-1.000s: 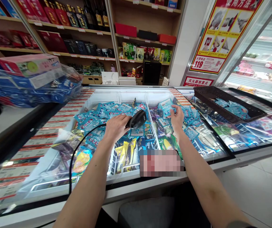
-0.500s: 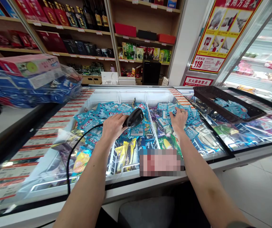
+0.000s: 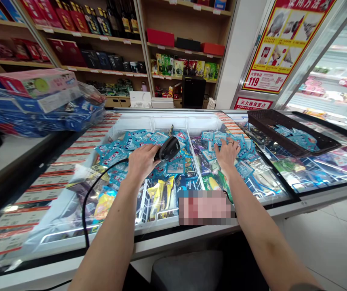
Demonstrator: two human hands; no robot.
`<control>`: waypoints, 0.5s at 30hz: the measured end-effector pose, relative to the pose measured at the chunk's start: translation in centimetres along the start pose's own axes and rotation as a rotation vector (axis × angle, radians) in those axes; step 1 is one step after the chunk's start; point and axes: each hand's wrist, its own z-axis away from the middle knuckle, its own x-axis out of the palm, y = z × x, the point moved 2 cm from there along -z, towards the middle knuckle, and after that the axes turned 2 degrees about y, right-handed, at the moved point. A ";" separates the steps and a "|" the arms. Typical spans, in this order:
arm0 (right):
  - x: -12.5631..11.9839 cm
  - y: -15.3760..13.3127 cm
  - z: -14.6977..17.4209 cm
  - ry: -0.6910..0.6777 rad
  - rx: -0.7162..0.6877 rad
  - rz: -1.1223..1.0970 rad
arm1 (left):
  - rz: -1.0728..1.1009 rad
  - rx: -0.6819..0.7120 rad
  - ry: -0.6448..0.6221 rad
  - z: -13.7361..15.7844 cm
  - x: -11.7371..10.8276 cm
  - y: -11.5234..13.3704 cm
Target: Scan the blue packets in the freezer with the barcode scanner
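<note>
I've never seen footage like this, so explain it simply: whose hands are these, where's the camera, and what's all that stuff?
There's no machine, just a person's bare hands, seen from one camera on that person's head, looking forward and down. The left hand holds a black barcode scanner trailing a cable. The right hand is spread over blue packets. Below is a glass-topped chest freezer with yellow wrappers showing inside. I can't tell if every packet lies on the glass. What looks like a phone, its screen pixelated, lies at the near edge. A brown basket on the right holds more blue packets.
</note>
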 end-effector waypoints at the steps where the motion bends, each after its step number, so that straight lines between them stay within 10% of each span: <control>1: 0.0 -0.1 0.0 -0.009 -0.005 -0.008 | -0.001 -0.001 -0.001 0.0 0.0 0.0; 7: 0.3 -1.7 0.3 -0.129 -0.179 -0.190 | -0.010 -0.076 0.037 0.2 -0.2 -0.4; 15: 0.1 -5.6 2.0 -0.618 -0.768 -0.547 | -0.084 -0.209 0.080 0.5 -0.4 -1.1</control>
